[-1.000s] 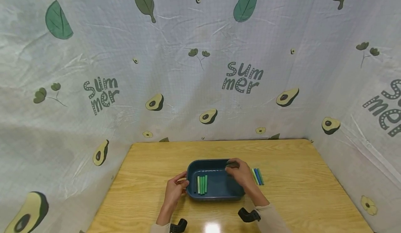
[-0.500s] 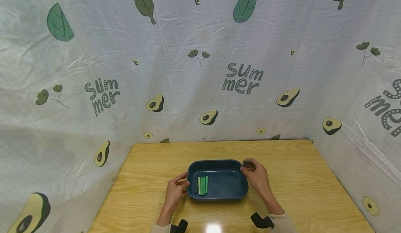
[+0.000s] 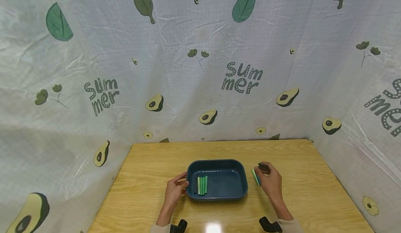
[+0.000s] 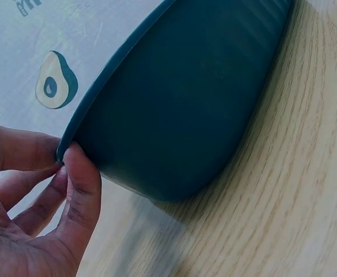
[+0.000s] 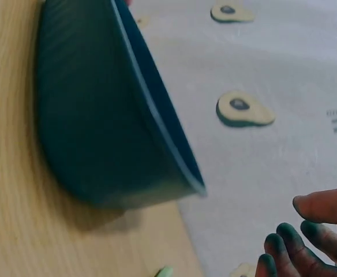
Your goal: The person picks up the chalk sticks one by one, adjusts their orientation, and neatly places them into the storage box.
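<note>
A dark blue tray point(image 3: 219, 163) sits on the wooden table point(image 3: 300, 194), with several green sticks point(image 3: 202, 185) lying side by side at its left end. My left hand point(image 3: 176, 188) pinches the tray's left rim between thumb and fingers point(image 4: 79, 184); the left wrist view shows the tray's outer wall point(image 4: 180, 104). To the right of the tray, my right hand point(image 3: 270, 180) is over more sticks on the table, of which a green one point(image 3: 255, 176) shows beside it. Its fingertips point(image 5: 284, 242) are stained dark green and hold nothing I can see. The tray's wall point(image 5: 99, 115) and a pale stick end point(image 5: 164, 271) appear in the right wrist view.
A white cloth point(image 3: 200, 86) printed with avocados, leaves and "summer" walls in the table at the back and both sides. Bare wood lies in front of, behind and to the far right of the tray. Black wrist mounts point(image 3: 178, 226) show at the bottom edge.
My right hand has left the inside of the tray, crossed its right rim and come down over the sticks on the table. The left hand and the tray have stayed put.
</note>
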{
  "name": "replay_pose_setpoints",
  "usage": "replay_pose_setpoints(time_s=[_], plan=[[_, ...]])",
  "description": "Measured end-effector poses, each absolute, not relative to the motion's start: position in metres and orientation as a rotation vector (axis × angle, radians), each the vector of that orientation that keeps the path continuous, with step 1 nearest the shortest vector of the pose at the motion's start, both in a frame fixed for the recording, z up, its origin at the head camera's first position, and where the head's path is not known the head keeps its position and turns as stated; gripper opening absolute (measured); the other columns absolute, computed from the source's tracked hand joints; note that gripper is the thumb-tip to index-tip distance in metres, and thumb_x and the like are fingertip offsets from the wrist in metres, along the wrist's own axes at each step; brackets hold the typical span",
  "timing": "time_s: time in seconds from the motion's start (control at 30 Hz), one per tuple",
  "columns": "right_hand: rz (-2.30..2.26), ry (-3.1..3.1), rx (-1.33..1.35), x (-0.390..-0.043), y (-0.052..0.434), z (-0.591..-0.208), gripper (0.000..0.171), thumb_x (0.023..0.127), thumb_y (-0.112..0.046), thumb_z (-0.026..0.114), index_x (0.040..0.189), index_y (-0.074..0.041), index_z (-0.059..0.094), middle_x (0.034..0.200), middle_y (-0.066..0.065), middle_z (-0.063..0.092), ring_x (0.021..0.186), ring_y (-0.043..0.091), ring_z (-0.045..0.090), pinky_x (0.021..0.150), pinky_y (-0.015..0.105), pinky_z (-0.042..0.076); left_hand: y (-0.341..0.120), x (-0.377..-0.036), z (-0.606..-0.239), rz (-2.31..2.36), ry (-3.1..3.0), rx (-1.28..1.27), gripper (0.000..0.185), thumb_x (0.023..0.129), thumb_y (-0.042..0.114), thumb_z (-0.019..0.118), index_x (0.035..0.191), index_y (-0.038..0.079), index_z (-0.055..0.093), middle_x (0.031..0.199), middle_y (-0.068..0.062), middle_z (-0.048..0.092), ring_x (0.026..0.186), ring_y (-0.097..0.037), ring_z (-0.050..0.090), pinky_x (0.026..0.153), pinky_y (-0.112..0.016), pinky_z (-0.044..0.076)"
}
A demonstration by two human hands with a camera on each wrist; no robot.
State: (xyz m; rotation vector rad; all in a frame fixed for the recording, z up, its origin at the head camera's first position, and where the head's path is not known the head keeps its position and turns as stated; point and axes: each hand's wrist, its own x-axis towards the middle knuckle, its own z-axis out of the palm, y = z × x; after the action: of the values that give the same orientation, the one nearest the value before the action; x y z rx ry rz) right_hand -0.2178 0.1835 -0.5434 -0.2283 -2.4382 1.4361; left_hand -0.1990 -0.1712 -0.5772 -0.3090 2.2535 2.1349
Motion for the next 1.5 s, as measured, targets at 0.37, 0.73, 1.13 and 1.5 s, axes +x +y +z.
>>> replay_pose_setpoints(time_s=[0.37, 0.73, 1.13, 1.5], plan=[[1.411, -2.401, -0.308, -0.216, 0.195, -0.564, 0.036, 0.092, -0.021, 0.069, 0.121, -0.001, 0.063, 0.11, 0.02, 0.07, 0.098, 0.034, 0.068, 0.067, 0.017, 0.049, -0.171, -0.196, -0.575, 2.122, 2.251, -0.321, 0.045, 0.091, 0.001, 0.061, 0.136, 0.001, 0.057, 0.127, -0.022, 0.059, 0.085, -0.014, 0.063, 0.061, -0.029, 0.054], [1.403, -2.382, -0.457, -0.228, 0.192, -0.587, 0.034, 0.09, -0.014, 0.068, 0.12, 0.001, 0.062, 0.112, 0.023, 0.071, 0.101, 0.039, 0.069, 0.085, 0.046, 0.054, -0.17, -0.196, -0.577, 2.123, 2.257, -0.34, 0.044, 0.091, 0.001, 0.061, 0.136, 0.001, 0.058, 0.127, -0.022, 0.059, 0.086, -0.015, 0.063, 0.061, -0.029, 0.054], [1.374, -2.398, -0.544, -0.232, 0.192, -0.602, 0.034, 0.089, -0.016, 0.069, 0.118, 0.001, 0.062, 0.111, 0.025, 0.07, 0.1, 0.041, 0.068, 0.086, 0.054, 0.051, -0.17, -0.197, -0.573, 2.124, 2.249, -0.337, 0.045, 0.092, 0.001, 0.061, 0.136, 0.002, 0.057, 0.129, -0.022, 0.058, 0.087, -0.014, 0.063, 0.062, -0.029, 0.054], [1.306, -2.448, -0.623, -0.232, 0.186, -0.61, 0.035, 0.086, -0.018, 0.071, 0.116, -0.002, 0.064, 0.106, 0.024, 0.072, 0.094, 0.041, 0.066, 0.079, 0.053, 0.049, -0.17, -0.196, -0.575, 2.12, 2.254, -0.344, 0.045, 0.092, 0.002, 0.061, 0.137, 0.0, 0.056, 0.129, -0.025, 0.057, 0.09, -0.017, 0.064, 0.063, -0.032, 0.055]])
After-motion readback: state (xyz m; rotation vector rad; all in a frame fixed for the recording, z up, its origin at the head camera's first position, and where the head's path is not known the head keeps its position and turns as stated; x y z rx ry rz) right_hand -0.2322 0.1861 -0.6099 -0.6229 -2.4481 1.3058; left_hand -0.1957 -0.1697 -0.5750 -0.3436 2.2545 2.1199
